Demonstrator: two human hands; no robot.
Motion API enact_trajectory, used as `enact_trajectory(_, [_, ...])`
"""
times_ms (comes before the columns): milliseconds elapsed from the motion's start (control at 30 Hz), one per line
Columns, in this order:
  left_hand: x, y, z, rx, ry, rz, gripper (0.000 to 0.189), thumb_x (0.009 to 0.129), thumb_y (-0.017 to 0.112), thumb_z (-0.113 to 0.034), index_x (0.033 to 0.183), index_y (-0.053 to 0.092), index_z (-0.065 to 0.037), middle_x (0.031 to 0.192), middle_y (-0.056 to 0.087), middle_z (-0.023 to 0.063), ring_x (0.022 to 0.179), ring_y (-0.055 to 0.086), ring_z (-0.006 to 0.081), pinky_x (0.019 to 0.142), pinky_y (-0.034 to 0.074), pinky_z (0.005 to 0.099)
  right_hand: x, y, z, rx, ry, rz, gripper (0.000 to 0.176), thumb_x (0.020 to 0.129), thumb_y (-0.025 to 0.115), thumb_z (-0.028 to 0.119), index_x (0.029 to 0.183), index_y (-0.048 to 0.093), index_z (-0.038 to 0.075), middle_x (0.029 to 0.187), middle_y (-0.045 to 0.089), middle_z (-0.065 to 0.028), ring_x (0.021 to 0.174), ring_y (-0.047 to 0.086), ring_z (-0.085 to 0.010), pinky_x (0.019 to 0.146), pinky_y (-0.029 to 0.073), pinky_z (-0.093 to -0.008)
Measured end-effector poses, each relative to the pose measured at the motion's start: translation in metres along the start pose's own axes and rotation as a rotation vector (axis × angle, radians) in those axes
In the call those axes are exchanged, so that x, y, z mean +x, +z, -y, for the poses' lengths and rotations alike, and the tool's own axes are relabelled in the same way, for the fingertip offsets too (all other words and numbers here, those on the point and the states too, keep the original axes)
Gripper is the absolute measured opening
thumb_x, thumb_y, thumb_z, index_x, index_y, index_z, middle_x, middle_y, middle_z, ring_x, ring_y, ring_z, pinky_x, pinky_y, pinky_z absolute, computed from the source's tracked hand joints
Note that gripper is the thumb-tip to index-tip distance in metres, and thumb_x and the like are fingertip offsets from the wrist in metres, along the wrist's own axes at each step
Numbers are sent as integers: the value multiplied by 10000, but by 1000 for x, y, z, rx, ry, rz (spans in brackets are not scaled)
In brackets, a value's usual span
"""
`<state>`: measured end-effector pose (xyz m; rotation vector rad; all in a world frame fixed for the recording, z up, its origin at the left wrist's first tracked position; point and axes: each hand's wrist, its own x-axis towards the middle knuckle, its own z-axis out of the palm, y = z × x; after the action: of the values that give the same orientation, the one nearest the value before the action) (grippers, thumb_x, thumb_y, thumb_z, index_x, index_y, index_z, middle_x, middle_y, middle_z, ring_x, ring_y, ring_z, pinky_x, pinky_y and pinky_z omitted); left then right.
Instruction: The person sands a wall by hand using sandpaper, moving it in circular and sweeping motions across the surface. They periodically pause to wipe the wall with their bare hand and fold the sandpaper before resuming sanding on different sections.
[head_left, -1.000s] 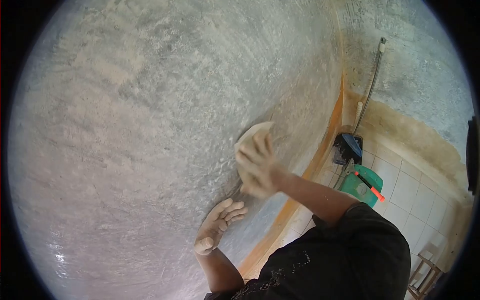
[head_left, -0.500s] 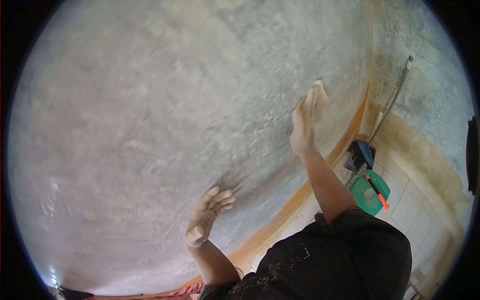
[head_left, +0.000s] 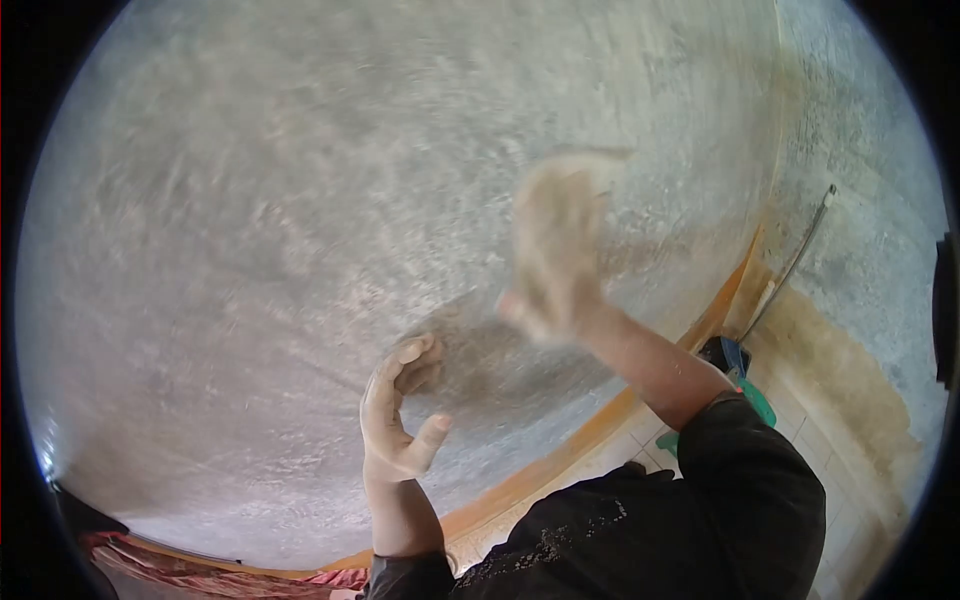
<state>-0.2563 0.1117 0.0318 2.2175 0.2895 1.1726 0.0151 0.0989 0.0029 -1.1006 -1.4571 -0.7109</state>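
Observation:
The wall point(head_left: 300, 200) fills most of the view, grey and rough with pale patches. My right hand point(head_left: 560, 240), dusty and smeared by motion, is over the wall with its palm side toward it. A thin pale sheet point(head_left: 598, 163) with a darker edge shows at its fingertips; what kind of sheet is too blurred to tell. My left hand point(head_left: 400, 410), also coated in pale dust, is raised close to the wall at lower middle. Its fingers are curled and the thumb stands apart, with nothing in it.
An orange-brown band point(head_left: 560, 460) runs along the foot of the wall. At right, a long-handled tool point(head_left: 795, 260) leans in the corner above a dark blue thing point(head_left: 735, 355) and a green stool-like object point(head_left: 760, 400). Pinkish-red cloth point(head_left: 200, 575) lies at lower left.
My right hand has swept left across the wall and is now blurred. The left hand has turned and shifted slightly left and up, its thumb now out to the right. The view has tilted.

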Motion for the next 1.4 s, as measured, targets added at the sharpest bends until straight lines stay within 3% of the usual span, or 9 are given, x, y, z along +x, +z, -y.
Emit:
enact_trajectory(133, [7,-37,-12,549,428,-81,541,815,713,-391,1212,613,-36,1263,602,169,1230,548,367,1047,418,512,32,0,32,-103,-448,402,788,931,482,599,1510,318,91,1589,257,-147,1500,73,-356,1175,-25,-614])
enact_trajectory(233, [-5,-82,-18,1020,528,-188,550,808,664,-384,1248,608,-59,1326,570,154,1337,441,395,1166,232,557,66,9,8,-38,-227,-125,807,870,596,577,1497,364,125,1566,314,-129,1490,152,-331,1195,36,-583])
enact_trajectory(500, [-38,-147,-20,1290,168,-626,768,821,590,-434,1460,427,-42,1574,287,198,1497,130,375,1180,6,573,78,32,91,-115,-707,344,859,892,560,566,1511,285,38,1577,254,-183,1476,174,-368,1207,82,-546])
enact_trajectory(667, [-60,-164,-11,1344,147,-684,786,814,593,-413,1475,397,-35,1574,285,199,1502,113,366,1190,-7,542,164,31,94,-51,-267,-244,800,862,567,619,1483,398,144,1563,307,-171,1484,200,-307,1202,99,-555])
enact_trajectory(867, [-74,-176,-8,1342,159,-655,789,787,590,-366,1478,390,-42,1574,290,186,1505,102,359,1200,-19,525,129,61,158,-244,-1150,559,690,979,372,565,1501,362,113,1572,289,-168,1475,199,-364,1221,80,-491])
enact_trajectory(1033, [-89,-190,-2,1338,174,-664,794,768,619,-382,1468,419,-66,1563,315,179,1502,108,370,1200,-4,530,228,56,156,-224,-604,-181,670,945,456,555,1463,438,129,1550,368,-87,1447,304,-261,1216,152,-485])
enact_trajectory(1200, [-99,-201,0,1355,155,-675,777,773,613,-390,1454,437,-59,1553,332,181,1499,113,379,1198,9,538,129,95,216,152,-1177,731,700,843,617,485,1405,501,84,1449,473,-147,1360,417,-245,1162,282,-491])
enact_trajectory(1300, [-106,-211,2,1354,166,-701,768,776,605,-386,1448,443,-52,1547,338,192,1497,119,383,1197,8,542,173,92,236,-6,-1163,435,707,798,674,456,1390,521,101,1422,501,-124,1330,445,-244,1149,311,-476])
enact_trajectory(1400, [-122,-225,2,1342,139,-742,760,782,597,-391,1444,448,-50,1543,338,203,1496,125,386,1197,10,542,230,97,221,39,-408,304,713,815,664,465,1430,484,153,1452,484,-63,1365,406,-237,1170,293,-465])
